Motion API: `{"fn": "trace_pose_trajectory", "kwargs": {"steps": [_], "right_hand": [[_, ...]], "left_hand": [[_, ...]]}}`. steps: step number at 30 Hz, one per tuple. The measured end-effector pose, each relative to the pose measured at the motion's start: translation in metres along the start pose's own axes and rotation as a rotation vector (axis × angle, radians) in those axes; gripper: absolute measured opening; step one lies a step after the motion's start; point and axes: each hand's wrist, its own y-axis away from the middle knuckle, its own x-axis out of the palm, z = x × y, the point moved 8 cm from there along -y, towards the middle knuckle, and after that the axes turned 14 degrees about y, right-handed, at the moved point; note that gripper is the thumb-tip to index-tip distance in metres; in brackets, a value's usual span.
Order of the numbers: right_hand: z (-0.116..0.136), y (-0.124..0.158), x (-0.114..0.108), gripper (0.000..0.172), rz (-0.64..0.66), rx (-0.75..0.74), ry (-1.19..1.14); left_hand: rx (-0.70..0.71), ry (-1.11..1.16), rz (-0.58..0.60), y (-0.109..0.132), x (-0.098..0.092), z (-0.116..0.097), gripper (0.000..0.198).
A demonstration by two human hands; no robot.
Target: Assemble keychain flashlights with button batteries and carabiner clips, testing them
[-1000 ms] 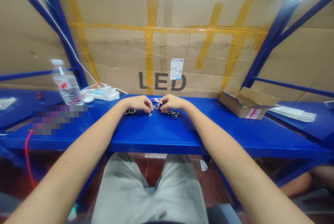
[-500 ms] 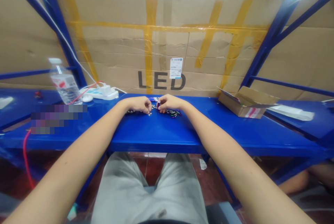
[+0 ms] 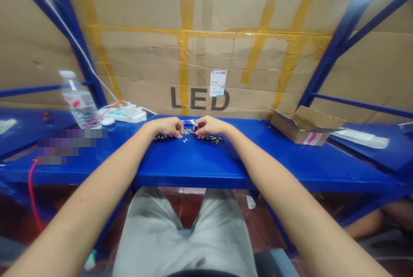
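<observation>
My left hand (image 3: 172, 127) is closed in a pinch just above the blue table; anything between its fingertips is too small to make out. Dark small pieces (image 3: 161, 137) lie partly hidden under it. Between the hands are several small silvery round pieces (image 3: 187, 132). My right hand (image 3: 209, 126) grips a short purple-blue shiny tube (image 3: 195, 128), held upright between thumb and fingers. Beneath and beside that hand is a pile of small coloured metallic pieces (image 3: 217, 140). Behind the silvery pieces, shiny blue tubes (image 3: 189, 122) lie side by side.
An open cardboard box (image 3: 305, 126) stands on the right of the blue table (image 3: 193, 163). To the left are a water bottle (image 3: 80, 103), a white power strip (image 3: 125, 114) with cables, and a blurred-out patch. A tall cardboard panel (image 3: 145, 62) closes off the back.
My left hand has drawn slightly left, away from the right hand, uncovering more of the silvery pieces. My right hand stays in place with the tube.
</observation>
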Motion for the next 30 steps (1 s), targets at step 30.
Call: {"fn": "trace_pose_trajectory", "kwargs": {"steps": [30], "right_hand": [[0.01, 0.001, -0.025, 0.015, -0.369, -0.109, 0.39]], "left_hand": [[0.55, 0.044, -0.418, 0.02, -0.003, -0.072, 0.015]]}}
